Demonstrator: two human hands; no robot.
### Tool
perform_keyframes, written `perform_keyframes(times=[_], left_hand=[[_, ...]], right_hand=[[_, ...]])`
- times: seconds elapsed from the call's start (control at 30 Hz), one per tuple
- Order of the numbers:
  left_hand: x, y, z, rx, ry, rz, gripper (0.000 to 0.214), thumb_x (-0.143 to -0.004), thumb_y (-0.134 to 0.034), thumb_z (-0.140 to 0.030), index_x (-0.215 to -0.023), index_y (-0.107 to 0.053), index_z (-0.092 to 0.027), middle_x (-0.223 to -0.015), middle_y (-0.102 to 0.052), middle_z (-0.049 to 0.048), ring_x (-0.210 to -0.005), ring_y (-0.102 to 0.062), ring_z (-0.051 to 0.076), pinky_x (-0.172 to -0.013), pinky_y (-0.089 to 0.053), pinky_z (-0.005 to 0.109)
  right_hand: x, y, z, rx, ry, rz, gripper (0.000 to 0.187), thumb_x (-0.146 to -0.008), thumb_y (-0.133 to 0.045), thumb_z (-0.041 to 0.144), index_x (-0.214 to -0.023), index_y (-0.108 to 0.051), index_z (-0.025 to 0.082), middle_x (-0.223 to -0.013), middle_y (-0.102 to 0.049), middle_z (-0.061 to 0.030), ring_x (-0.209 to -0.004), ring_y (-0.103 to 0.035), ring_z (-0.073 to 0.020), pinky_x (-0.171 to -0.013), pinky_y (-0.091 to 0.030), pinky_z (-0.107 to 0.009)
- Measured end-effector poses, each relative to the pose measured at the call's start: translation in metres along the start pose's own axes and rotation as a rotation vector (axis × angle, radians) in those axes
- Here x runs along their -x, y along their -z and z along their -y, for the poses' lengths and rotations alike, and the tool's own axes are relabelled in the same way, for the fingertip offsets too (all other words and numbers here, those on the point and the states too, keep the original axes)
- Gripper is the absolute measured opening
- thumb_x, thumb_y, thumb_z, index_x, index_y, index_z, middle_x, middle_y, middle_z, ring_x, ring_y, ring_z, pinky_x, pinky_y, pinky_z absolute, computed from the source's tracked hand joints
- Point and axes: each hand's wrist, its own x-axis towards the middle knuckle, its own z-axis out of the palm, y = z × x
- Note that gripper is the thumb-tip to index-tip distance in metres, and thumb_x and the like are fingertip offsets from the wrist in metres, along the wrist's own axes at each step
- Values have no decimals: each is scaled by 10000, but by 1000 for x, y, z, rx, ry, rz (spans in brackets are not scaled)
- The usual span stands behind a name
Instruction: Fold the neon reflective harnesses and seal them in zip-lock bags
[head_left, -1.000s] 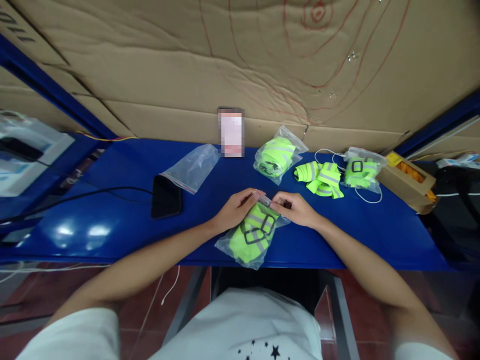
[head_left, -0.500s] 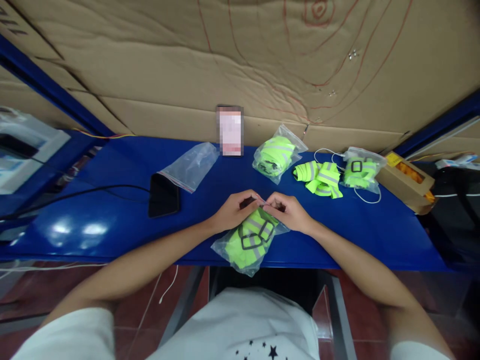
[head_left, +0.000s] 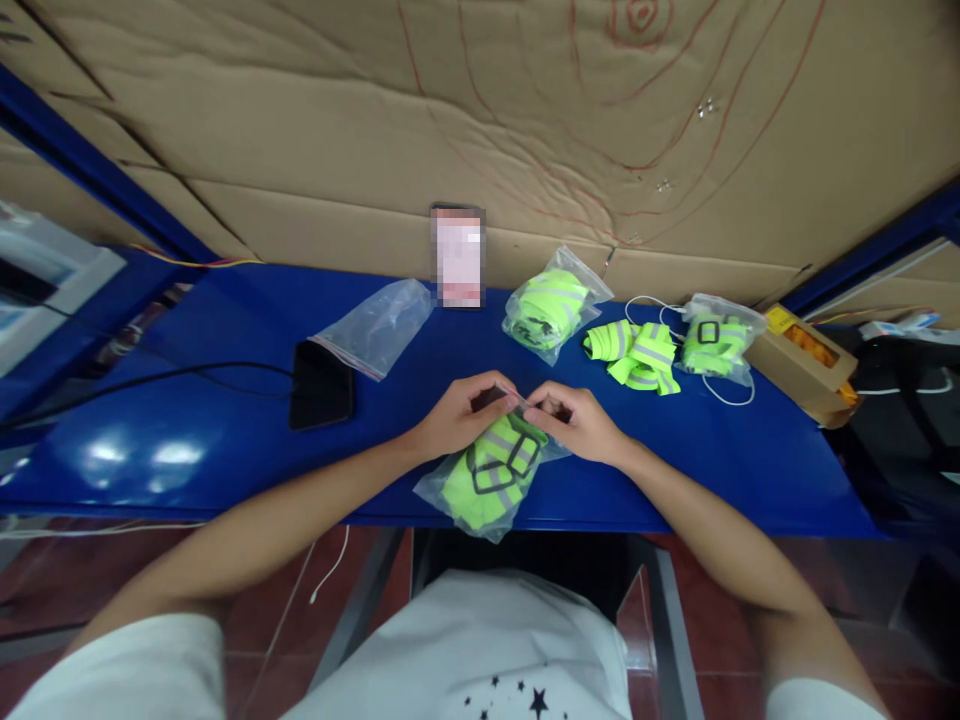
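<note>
A clear zip bag [head_left: 487, 480] with a neon yellow-green reflective strap and black buckles inside lies at the front edge of the blue table [head_left: 405, 430]. My left hand [head_left: 463, 412] pinches the bag's top edge between thumb and index finger. Close beside it, my right hand [head_left: 571, 420] pinches the same edge, its fingertips a short way to the right. Beyond my hands are a bagged strap roll [head_left: 551, 305], a loose reflective strap [head_left: 637, 355] and another bagged strap [head_left: 716, 340] with a black buckle showing.
A flat clear bag [head_left: 382, 325] overlaps a dark phone [head_left: 321, 390] with a black cable at left. Another phone [head_left: 458, 258], screen blurred, leans on the cardboard wall [head_left: 315, 130]. A cardboard box [head_left: 806, 365] with orange contents and a white cable [head_left: 731, 402] are at right.
My left hand has shifted slightly left along the bag's edge, so the fingertips of my two hands are a little farther apart. The whole view has shifted slightly.
</note>
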Motion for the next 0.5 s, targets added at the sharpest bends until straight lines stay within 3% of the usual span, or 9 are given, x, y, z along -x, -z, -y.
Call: perform_keyframes(times=[0.2, 0.37, 0.5], left_hand=[[-4, 8, -2, 64, 22, 17, 306, -860, -681, -456, -921, -665, -157, -779, -625, 20, -650, -534, 124, -588, -405, 225], [-3, 6, 0, -15, 42, 41, 288, -869, -665, -440, -895, -670, -153, -692, -574, -6, -571, -451, 95, -523, -342, 211], [-2, 4, 0, -44, 29, 35, 273, -880, -646, -432, -905, -662, -160, -735, -600, 0, -604, -475, 100, -548, -362, 209]], right_hand=[[1, 6, -1, -25, -27, -14, 250, -914, -617, 449, -866, -614, 204, -623, -518, 36, -543, -446, -103, -522, -361, -235], [0, 3, -5, 0, -4, 23, 179, -911, -614, 384, -892, -613, 205, -654, -538, 33, -560, -459, -100, -542, -373, -231], [0, 1, -7, -1, -14, 53, 149, -904, -610, 359, -900, -606, 209, -657, -536, 37, -555, -456, -98, -538, -367, -229]])
